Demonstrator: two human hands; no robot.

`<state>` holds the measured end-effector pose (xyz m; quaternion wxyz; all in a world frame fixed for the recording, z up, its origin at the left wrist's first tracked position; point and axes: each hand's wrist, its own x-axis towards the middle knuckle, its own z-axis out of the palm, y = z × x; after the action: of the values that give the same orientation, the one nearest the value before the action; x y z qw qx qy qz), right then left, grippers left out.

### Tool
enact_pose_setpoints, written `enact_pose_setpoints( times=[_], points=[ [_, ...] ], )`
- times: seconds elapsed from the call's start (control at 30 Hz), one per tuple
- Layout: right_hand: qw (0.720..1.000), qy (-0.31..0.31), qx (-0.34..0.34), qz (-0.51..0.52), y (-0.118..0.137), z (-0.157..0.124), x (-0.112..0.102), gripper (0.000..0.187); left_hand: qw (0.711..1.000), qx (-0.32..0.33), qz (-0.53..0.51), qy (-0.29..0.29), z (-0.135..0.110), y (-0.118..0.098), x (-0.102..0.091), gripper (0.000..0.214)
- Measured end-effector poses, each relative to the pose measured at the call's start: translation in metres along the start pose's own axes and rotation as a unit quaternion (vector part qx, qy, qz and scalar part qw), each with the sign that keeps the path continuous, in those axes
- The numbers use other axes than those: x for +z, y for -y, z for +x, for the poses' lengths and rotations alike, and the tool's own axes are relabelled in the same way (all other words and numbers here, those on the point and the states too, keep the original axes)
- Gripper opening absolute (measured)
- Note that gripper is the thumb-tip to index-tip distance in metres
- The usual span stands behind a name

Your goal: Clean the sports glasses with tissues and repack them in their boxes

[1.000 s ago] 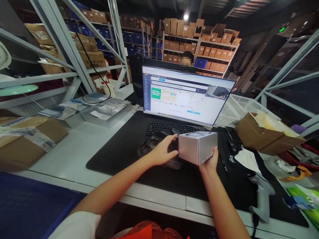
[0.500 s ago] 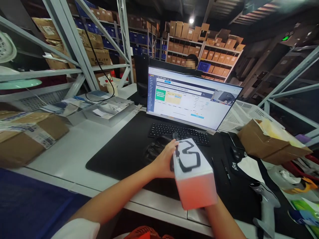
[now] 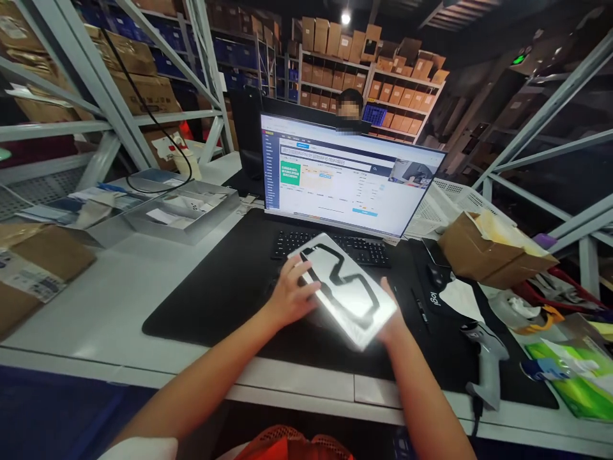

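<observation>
A white box (image 3: 352, 297) with a thick black outline printed on its top is held up over the black desk mat (image 3: 201, 297). My left hand (image 3: 292, 291) grips its left side, with fingers lying over the top edge. On the right, my right hand (image 3: 391, 314) holds the near right end; most of those fingers are hidden under or behind the box. Beyond the box, partly covered by it, is a black keyboard (image 3: 373, 254). The lit monitor (image 3: 330, 191) stands behind the keyboard.
On the right are a grey barcode scanner (image 3: 489, 364), a pen (image 3: 421, 311), a mouse (image 3: 435, 276) and an open carton (image 3: 483, 252). To the left stand a grey tray (image 3: 184, 233) and a taped carton (image 3: 52, 268). A person (image 3: 349, 108) is behind the monitor.
The box has turned so its printed top faces me more and its red end no longer shows. Left fingers now lie over its top; my right hand has come into view. The camera view has shifted.
</observation>
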<state>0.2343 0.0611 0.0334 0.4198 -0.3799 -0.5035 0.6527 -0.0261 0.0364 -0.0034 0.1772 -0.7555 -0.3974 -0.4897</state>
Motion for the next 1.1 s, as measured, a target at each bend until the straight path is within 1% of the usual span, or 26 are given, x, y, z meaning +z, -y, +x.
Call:
enact_pose_setpoints(
  times=[0.03, 0.1, 0.17, 0.2, 0.27, 0.33, 0.4, 0.47, 0.53, 0.57, 0.6, 0.63, 0.7, 0.77, 0.83, 0.87, 0.97, 1.03, 1.1],
  points=[
    [1.000, 0.003, -0.014, -0.002, 0.000, -0.001, -0.002, 0.084, 1.000, -0.014, 0.021, -0.009, 0.003, 0.005, -0.003, 0.063],
    [0.997, 0.010, -0.071, -0.029, -0.002, -0.002, -0.005, 0.092, 0.998, -0.045, 0.048, -0.004, 0.010, 0.010, -0.008, 0.060],
    [0.987, 0.017, -0.137, -0.076, -0.007, -0.003, -0.004, 0.101, 0.995, -0.066, 0.060, 0.035, 0.016, 0.009, -0.012, 0.061],
    [0.983, 0.019, -0.157, -0.098, -0.010, -0.004, -0.002, 0.108, 0.994, -0.067, 0.062, 0.056, 0.017, 0.008, -0.013, 0.062],
    [0.978, 0.010, -0.170, -0.121, -0.015, -0.006, 0.001, 0.116, 0.993, -0.056, 0.066, 0.083, 0.019, 0.004, -0.014, 0.066],
    [0.979, -0.018, -0.166, -0.114, -0.018, -0.006, 0.002, 0.113, 0.992, -0.047, 0.069, 0.089, 0.020, 0.000, -0.014, 0.072],
    [0.983, -0.043, -0.158, -0.089, -0.019, -0.006, 0.000, 0.106, 0.994, -0.043, 0.061, 0.081, 0.021, -0.002, -0.015, 0.079],
    [0.983, -0.068, -0.161, -0.056, -0.019, -0.004, -0.003, 0.097, 0.998, -0.032, 0.035, 0.053, 0.021, -0.003, -0.017, 0.088],
    [0.984, -0.086, -0.157, -0.015, -0.019, -0.001, -0.006, 0.082, 1.000, -0.014, -0.006, 0.010, 0.020, -0.002, -0.020, 0.097],
    [0.985, -0.090, -0.144, 0.009, -0.018, 0.000, -0.006, 0.073, 0.999, -0.013, -0.028, -0.010, 0.019, 0.000, -0.022, 0.101],
    [0.988, -0.092, -0.123, 0.035, -0.018, 0.001, -0.006, 0.066, 0.998, -0.026, -0.050, -0.023, 0.019, 0.001, -0.024, 0.103],
    [0.989, -0.094, -0.097, 0.062, -0.017, 0.001, -0.005, 0.061, 0.996, -0.052, -0.073, -0.028, 0.018, 0.002, -0.027, 0.106],
    [0.989, -0.094, -0.033, 0.111, -0.016, 0.001, -0.001, 0.057, 0.983, -0.125, -0.134, -0.008, 0.018, 0.007, -0.032, 0.112],
    [0.987, -0.073, 0.030, 0.138, -0.013, -0.001, 0.001, 0.058, 0.958, -0.180, -0.222, 0.032, 0.019, 0.012, -0.036, 0.116],
    [0.987, -0.039, 0.081, 0.136, -0.010, -0.003, 0.001, 0.058, 0.926, -0.206, -0.311, 0.063, 0.020, 0.017, -0.039, 0.116],
    [0.987, -0.027, 0.097, 0.125, -0.008, -0.004, -0.001, 0.058, 0.911, -0.221, -0.340, 0.077, 0.021, 0.020, -0.040, 0.115],
    [0.989, -0.011, 0.122, 0.079, -0.006, -0.002, -0.009, 0.057, 0.875, -0.287, -0.372, 0.116, 0.020, 0.027, -0.037, 0.122],
    [0.989, 0.008, 0.140, 0.054, -0.007, 0.000, -0.015, 0.059, 0.853, -0.323, -0.392, 0.121, 0.020, 0.030, -0.032, 0.126],
    [0.986, 0.026, 0.162, 0.036, -0.009, 0.002, -0.019, 0.063, 0.833, -0.345, -0.421, 0.102, 0.020, 0.031, -0.028, 0.126]
  ],
)
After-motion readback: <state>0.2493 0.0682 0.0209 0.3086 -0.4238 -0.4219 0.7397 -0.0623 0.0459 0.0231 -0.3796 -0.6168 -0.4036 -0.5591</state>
